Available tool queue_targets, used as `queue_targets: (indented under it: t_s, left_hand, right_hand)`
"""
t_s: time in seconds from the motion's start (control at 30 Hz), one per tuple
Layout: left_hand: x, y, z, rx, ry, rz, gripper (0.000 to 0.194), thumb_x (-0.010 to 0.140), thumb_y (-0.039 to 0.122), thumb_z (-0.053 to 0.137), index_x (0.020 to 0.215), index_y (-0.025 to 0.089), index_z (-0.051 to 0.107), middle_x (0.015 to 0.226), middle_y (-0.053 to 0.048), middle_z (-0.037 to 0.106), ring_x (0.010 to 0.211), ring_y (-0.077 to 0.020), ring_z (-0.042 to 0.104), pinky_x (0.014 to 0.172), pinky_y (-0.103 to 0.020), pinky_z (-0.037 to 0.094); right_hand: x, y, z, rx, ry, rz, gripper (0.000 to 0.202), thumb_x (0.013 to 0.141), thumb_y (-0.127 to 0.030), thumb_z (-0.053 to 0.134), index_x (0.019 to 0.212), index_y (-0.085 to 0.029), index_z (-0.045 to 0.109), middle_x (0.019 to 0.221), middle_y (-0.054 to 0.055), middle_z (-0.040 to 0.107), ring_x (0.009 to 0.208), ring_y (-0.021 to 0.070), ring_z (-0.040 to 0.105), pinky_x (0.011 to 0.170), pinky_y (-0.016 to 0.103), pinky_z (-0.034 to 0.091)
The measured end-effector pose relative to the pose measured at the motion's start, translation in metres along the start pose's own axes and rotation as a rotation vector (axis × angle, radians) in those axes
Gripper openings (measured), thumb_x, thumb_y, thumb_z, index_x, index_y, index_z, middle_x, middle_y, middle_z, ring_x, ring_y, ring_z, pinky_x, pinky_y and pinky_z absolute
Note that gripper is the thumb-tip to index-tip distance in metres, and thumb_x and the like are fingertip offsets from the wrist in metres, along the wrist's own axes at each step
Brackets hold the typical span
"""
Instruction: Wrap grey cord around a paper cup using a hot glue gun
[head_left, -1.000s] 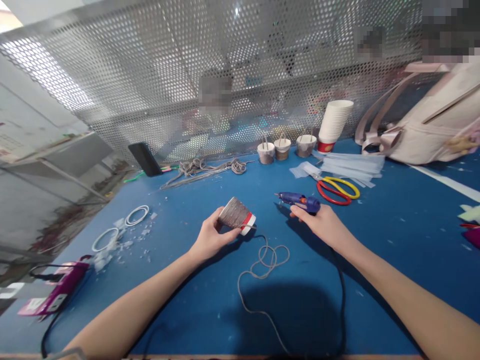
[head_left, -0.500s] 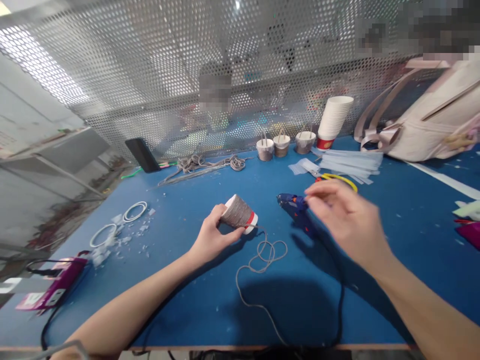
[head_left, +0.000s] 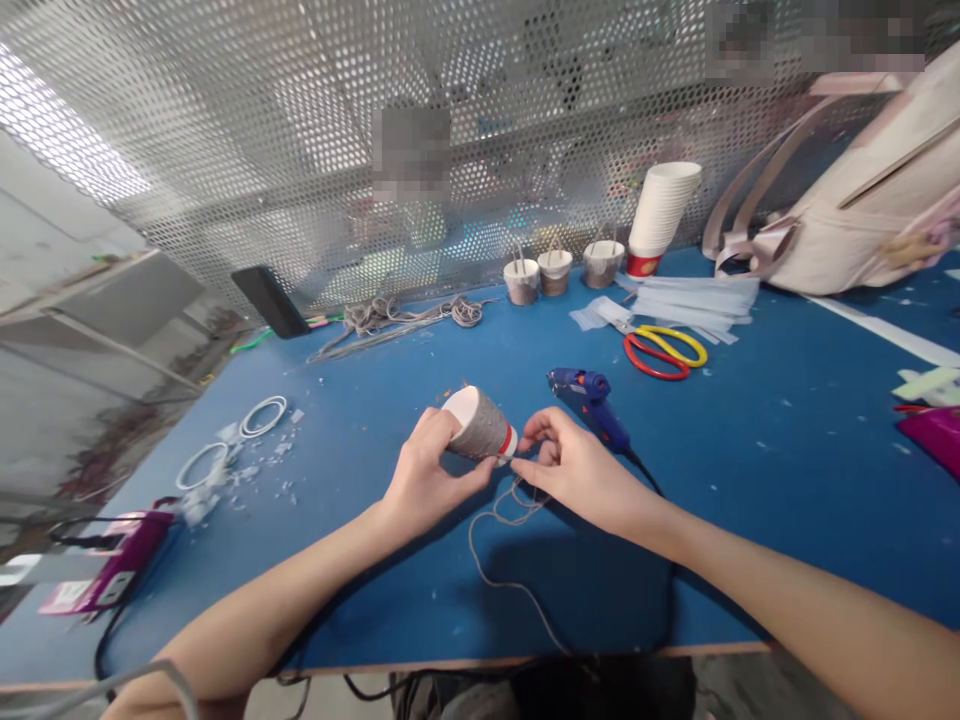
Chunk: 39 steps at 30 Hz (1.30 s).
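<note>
Left hand (head_left: pixel 424 472) curled around tilted cup (head_left: pixel 487 428) over counter (head_left: pixel 360 410), right hand (head_left: pixel 589 472) half-curled at its base, hold on cord (head_left: pixel 514 586) unclear, glue gun (head_left: pixel 594 402) near, scissors (head_left: pixel 654 372) and stacked cups (head_left: pixel 664 212) beyond

No lettering, label or number is legible here.

Left hand (head_left: pixel 427 470) grips a cup (head_left: pixel 484 428), right hand (head_left: pixel 517 452) close at its base, glue gun (head_left: pixel 592 405) lying beyond the right fingers (head_left: pixel 547 425), loose string (head_left: pixel 487 582) below them.

Blue table (head_left: pixel 765 440) bearing cord (head_left: pixel 510 586), glue gun (head_left: pixel 589 395), scissors (head_left: pixel 651 347)
</note>
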<state>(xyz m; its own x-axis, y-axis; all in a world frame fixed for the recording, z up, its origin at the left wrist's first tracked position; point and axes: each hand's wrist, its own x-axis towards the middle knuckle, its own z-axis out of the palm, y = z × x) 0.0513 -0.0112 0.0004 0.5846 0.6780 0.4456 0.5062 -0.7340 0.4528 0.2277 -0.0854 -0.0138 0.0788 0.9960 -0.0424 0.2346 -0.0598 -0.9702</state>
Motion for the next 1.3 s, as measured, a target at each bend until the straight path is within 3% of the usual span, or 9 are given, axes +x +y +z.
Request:
queue_targets:
  t_s: [0.07, 0.13, 0.2, 0.47, 0.7, 1.3]
  left_hand:
    - [-0.0002, 0.0011, 0.0003, 0.002, -0.012, -0.014, 0.02, 0.072, 0.032, 0.065, 0.069, 0.018, 0.051, 0.067, 0.001, 0.051, 0.068, -0.0142, 0.047, 0.059, -0.026, 0.039]
    - [-0.0004, 0.0017, 0.0006, -0.015, -0.042, -0.044, 0.021, 0.071, 0.033, 0.067, 0.072, 0.017, 0.053, 0.068, 0.001, 0.05, 0.066, -0.0133, 0.047, 0.058, -0.025, 0.039]
    - [-0.0002, 0.0019, 0.0009, -0.046, -0.077, -0.087, 0.023, 0.07, 0.034, 0.069, 0.075, 0.017, 0.054, 0.07, 0.002, 0.051, 0.066, -0.0125, 0.047, 0.059, -0.025, 0.039]
    - [0.0005, 0.0025, 0.002, -0.168, -0.23, -0.239, 0.019, 0.07, 0.031, 0.068, 0.076, 0.016, 0.057, 0.07, 0.001, 0.054, 0.066, -0.0126, 0.049, 0.06, -0.025, 0.039]
    - [-0.0001, 0.0023, 0.0021, -0.192, -0.226, -0.267, 0.021, 0.068, 0.033, 0.067, 0.074, 0.016, 0.055, 0.068, 0.002, 0.052, 0.065, -0.0121, 0.047, 0.059, -0.025, 0.037]
    - [-0.0002, 0.0042, -0.0002, -0.151, -0.243, -0.229, 0.021, 0.068, 0.03, 0.066, 0.071, 0.017, 0.05, 0.067, 0.004, 0.046, 0.063, -0.0107, 0.044, 0.058, -0.024, 0.037]
  right_hand:
    - [-0.0023, -0.001, -0.0026, -0.178, 0.031, -0.179, 0.007, 0.08, -0.016, 0.061, 0.08, -0.019, 0.055, 0.075, 0.0, 0.059, 0.061, 0.011, 0.054, 0.057, 0.026, 0.045]
    - [-0.0038, -0.0006, -0.0041, -0.273, 0.044, -0.345, 0.009, 0.084, -0.015, 0.058, 0.076, -0.019, 0.06, 0.077, 0.001, 0.059, 0.071, 0.0135, 0.057, 0.066, 0.028, 0.046]
    - [-0.0046, 0.0001, -0.0049, -0.317, 0.053, -0.41, 0.013, 0.087, -0.016, 0.056, 0.077, -0.019, 0.063, 0.078, 0.002, 0.059, 0.072, 0.0137, 0.057, 0.067, 0.028, 0.045]
    - [-0.0032, 0.0038, -0.0028, -0.325, 0.099, -0.412, 0.012, 0.085, -0.016, 0.06, 0.073, -0.018, 0.062, 0.073, 0.0, 0.054, 0.067, 0.0116, 0.053, 0.064, 0.025, 0.042]
    - [-0.0024, 0.0042, -0.001, -0.287, 0.1, -0.323, 0.015, 0.081, -0.013, 0.062, 0.067, -0.018, 0.058, 0.07, -0.002, 0.053, 0.062, 0.0103, 0.05, 0.06, 0.024, 0.039]
    - [-0.002, 0.0015, -0.0005, -0.276, 0.111, -0.256, 0.016, 0.077, -0.01, 0.063, 0.063, -0.018, 0.058, 0.068, -0.002, 0.055, 0.062, 0.0108, 0.051, 0.059, 0.024, 0.039]
